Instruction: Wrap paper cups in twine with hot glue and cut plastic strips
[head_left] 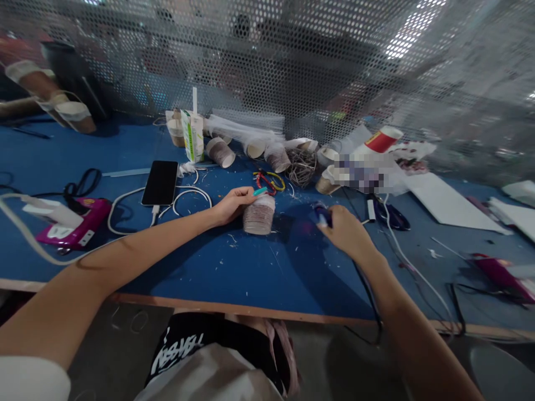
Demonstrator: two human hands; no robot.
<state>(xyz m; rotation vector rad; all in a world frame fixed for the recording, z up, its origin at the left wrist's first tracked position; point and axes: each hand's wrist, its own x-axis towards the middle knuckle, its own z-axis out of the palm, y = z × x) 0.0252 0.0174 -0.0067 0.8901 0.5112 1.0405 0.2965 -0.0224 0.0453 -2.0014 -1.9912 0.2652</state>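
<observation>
A small paper cup [259,216], wound with brownish-grey cord below a pale rim, stands on the blue table. My left hand [237,205] grips it by the upper left edge, fingers closed. A turquoise strip [259,191] shows at those fingertips, over the rim; whether it is a nail or a separate piece I cannot tell. To the right of the cup, my right hand [346,231] is closed around a dark blue corded tool [322,215], apparently a glue gun, smeared by motion. A black cable [368,295] runs down from that hand past the table edge.
Behind the cup lie red and yellow cords [271,181], several wrapped cups [220,152] and a tangle of brown twine [302,166]. A phone [159,182] and a magenta power strip [77,225] are at left. Scissors [393,215] lie at right. Perforated mesh [267,61] borders the back.
</observation>
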